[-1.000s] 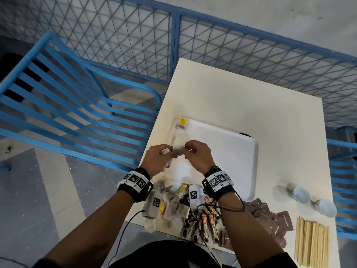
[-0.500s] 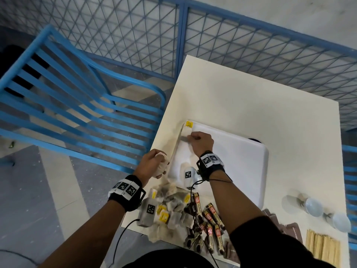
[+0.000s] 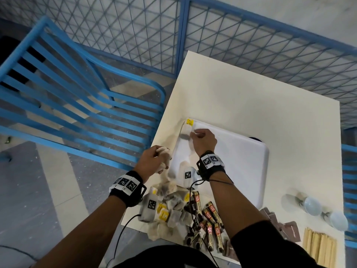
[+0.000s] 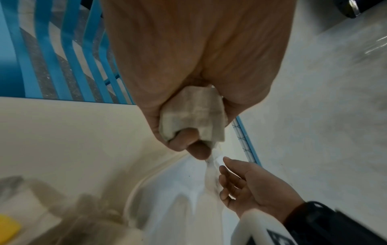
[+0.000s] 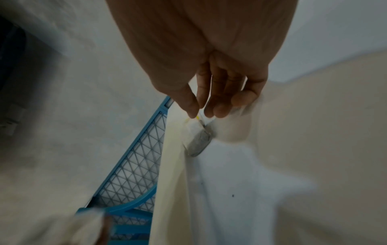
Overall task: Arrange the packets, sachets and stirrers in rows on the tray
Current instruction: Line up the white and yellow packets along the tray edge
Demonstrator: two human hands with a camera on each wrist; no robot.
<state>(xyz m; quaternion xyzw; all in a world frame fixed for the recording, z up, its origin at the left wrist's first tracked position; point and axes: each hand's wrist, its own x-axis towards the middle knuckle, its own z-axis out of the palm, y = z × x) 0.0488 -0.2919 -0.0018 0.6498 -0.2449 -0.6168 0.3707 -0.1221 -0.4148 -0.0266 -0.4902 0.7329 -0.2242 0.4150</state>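
A white tray (image 3: 241, 161) lies on the cream table (image 3: 251, 93). At its far left corner lies a tea bag (image 3: 185, 130) with a yellow tag (image 3: 190, 121). My right hand (image 3: 195, 133) is over that corner, and its thumb and forefinger pinch the top of the tea bag (image 5: 199, 140). My left hand (image 3: 156, 161) hovers just left of the tray's edge and grips a small bundle of tea bags (image 4: 192, 114). More tea bags (image 3: 170, 207), coffee sticks (image 3: 209, 215), brown sachets (image 3: 280, 223) and wooden stirrers (image 3: 318, 246) lie along the near table edge.
Two small white cups (image 3: 313, 206) stand right of the tray. A blue slatted chair (image 3: 77, 105) stands left of the table. A blue mesh fence (image 3: 251, 35) runs behind it. Cables hang from both wrist bands over the pile.
A second ago both hands met over the tray's near left part. The right hand has carried a tea bag to the far left corner; the left has drawn back off the tray with its bundle.
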